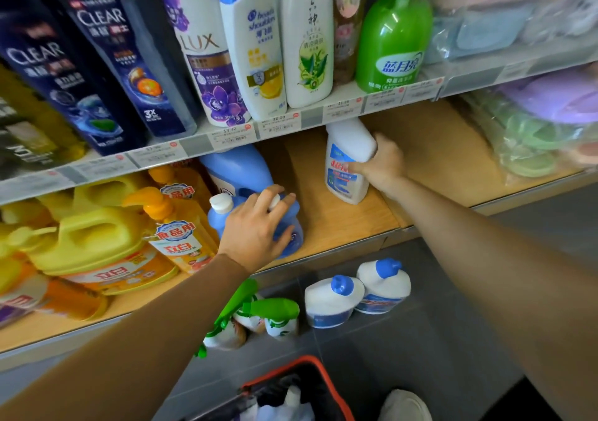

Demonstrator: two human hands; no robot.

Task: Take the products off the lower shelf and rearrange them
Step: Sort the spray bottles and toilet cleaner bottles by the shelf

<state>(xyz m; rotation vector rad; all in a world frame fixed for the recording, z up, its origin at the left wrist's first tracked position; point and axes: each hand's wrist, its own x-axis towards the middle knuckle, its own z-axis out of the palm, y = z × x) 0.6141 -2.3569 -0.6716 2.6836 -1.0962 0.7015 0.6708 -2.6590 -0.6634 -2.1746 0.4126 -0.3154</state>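
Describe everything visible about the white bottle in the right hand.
The white bottle looks like glossy plastic, flat-sided, with a blue, red and white label on its front. It stands tilted on the bare wooden lower shelf, its top hidden behind the price rail above. The right hand wraps its side and front in a closed grip. No other product touches it; the blue jugs stand apart to its left.

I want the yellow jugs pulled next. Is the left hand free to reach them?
Probably not yet: the left hand is wrapped over a blue bottle. The yellow jugs stand just left, unobstructed once it lets go.
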